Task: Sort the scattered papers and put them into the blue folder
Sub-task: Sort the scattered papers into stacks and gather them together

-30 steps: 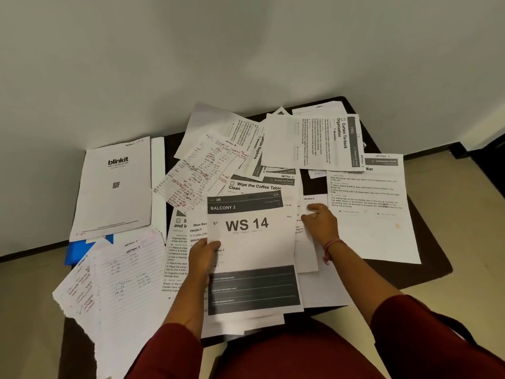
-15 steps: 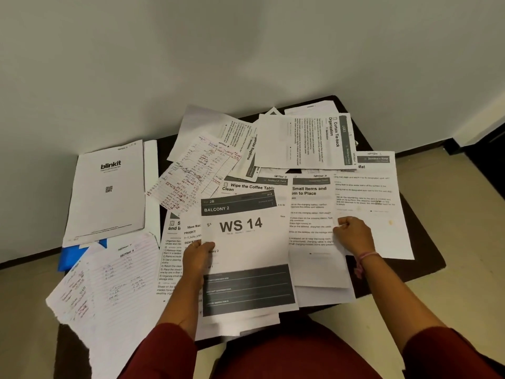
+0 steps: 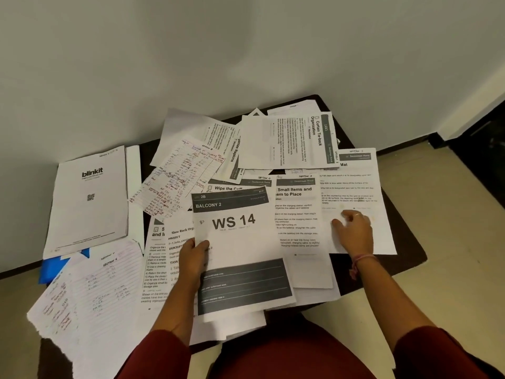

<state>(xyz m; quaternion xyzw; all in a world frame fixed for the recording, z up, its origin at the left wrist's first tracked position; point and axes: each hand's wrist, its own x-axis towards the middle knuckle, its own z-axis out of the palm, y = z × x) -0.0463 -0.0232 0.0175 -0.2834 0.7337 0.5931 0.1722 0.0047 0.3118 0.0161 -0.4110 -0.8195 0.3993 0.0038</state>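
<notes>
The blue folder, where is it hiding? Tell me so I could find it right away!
Look at the dark table's left edge, where a white blinkit booklet lies. Just below that booklet's near corner, a bright blue folder peeks out from under it and the torn handwritten sheets. It is the only coloured thing among all the white papers.

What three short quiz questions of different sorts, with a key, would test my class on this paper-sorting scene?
1. True or false: the left hand grips the WS 14 sheet.
2. Which sheet does the right hand rest on? A) the blinkit booklet B) the Mat sheet
3. Fill in: the blue folder lies mostly ____ papers.

Key: 1 true; 2 B; 3 under.
</notes>
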